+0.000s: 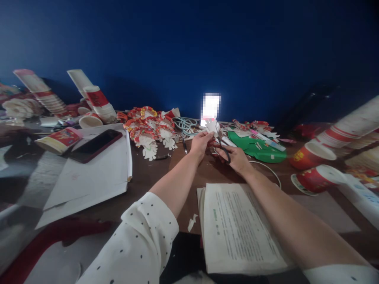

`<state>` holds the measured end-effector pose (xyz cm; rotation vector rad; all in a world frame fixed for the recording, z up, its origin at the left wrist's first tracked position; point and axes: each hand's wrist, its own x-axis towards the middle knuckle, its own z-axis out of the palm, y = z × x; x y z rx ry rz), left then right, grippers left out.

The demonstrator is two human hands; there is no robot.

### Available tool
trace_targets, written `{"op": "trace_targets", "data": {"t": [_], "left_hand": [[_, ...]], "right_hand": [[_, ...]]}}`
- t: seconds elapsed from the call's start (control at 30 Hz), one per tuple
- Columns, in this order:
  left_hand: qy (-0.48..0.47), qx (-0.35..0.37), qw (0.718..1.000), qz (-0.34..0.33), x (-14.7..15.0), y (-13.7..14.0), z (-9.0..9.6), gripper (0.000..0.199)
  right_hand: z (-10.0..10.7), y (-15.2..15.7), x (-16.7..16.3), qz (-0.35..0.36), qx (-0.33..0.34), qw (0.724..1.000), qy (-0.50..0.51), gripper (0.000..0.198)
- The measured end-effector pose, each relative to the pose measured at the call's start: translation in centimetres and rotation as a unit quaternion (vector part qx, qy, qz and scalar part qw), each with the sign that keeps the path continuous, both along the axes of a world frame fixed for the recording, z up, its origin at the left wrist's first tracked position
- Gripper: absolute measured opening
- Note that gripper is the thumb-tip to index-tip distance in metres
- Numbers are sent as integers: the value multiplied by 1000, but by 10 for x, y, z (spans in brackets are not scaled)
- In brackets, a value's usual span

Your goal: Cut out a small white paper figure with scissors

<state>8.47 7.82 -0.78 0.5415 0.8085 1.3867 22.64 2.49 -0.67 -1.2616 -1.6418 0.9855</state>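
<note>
Over the middle of the desk, my left hand (201,143) is closed, pinching a small white paper cutout (212,126) with an uneven edge. Close beside it, my right hand (236,158) grips black-handled scissors (227,155), their blades pointing up toward the paper. Whether the blades touch the paper I cannot tell. A heap of red and white paper cutouts (151,125) lies to the left of my hands. Just right of them is a green sheet (260,148) with scraps on it.
In front of me lies an open printed booklet (233,221). A dark phone (97,145) rests on white paper (89,185) at left. Paper cups (99,103) stand left, with more red cups (318,178) at right. A bright screen (211,106) faces me near the blue wall (189,47).
</note>
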Motion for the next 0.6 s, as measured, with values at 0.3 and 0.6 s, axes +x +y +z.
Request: {"op": "trace_targets", "data": {"t": [0.3, 0.6], "left_hand": [[10, -2, 1000, -2, 0, 0, 0, 32], [35, 12, 999, -8, 1, 0, -1, 33]], "right_hand": [[-2, 0, -1, 5, 13, 1000, -4, 58], [-5, 0, -1, -12, 17, 1000, 5, 55]]}}
